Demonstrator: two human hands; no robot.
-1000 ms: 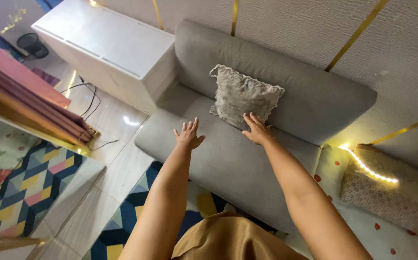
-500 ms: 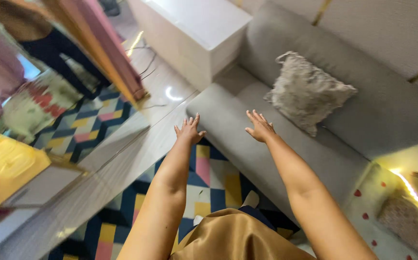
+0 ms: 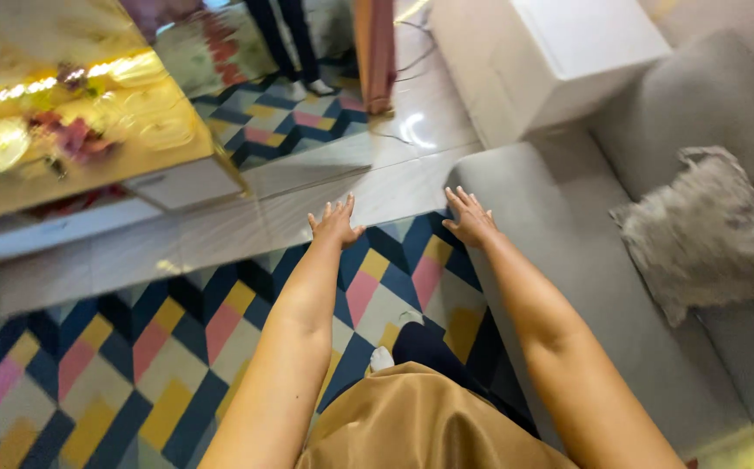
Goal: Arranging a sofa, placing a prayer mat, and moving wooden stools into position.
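Both arms are stretched out forward and nothing is held. The left hand [image 3: 335, 221] has its palm down and fingers spread, hanging in the air over the far edge of the patterned rug [image 3: 177, 330], where the coloured diamonds meet the glossy tiled floor [image 3: 325, 187]. The right hand [image 3: 470, 217] is spread the same way, fingers apart, and hangs over the left end corner of the grey sofa [image 3: 568, 260] seat, right at the line where the seat front meets the rug. Whether it brushes the fabric cannot be told; it looks clear of it.

As a judgement, this is an empty-handed stage: hands in the air between things, with no grip made on anything. The fringed grey cushion [image 3: 707, 234] leans against the sofa back, well apart from the right hand and off towards the sofa's middle. To take hold of it, the right arm would have to swing right across the seat and the fingers close on an edge.

A white cabinet [image 3: 559, 52] stands against the sofa's end. A gold-topped table [image 3: 73, 130] sits beyond the rug's left far corner. A tan garment [image 3: 420, 417] and a white-socked foot [image 3: 383, 358] show below the arms.
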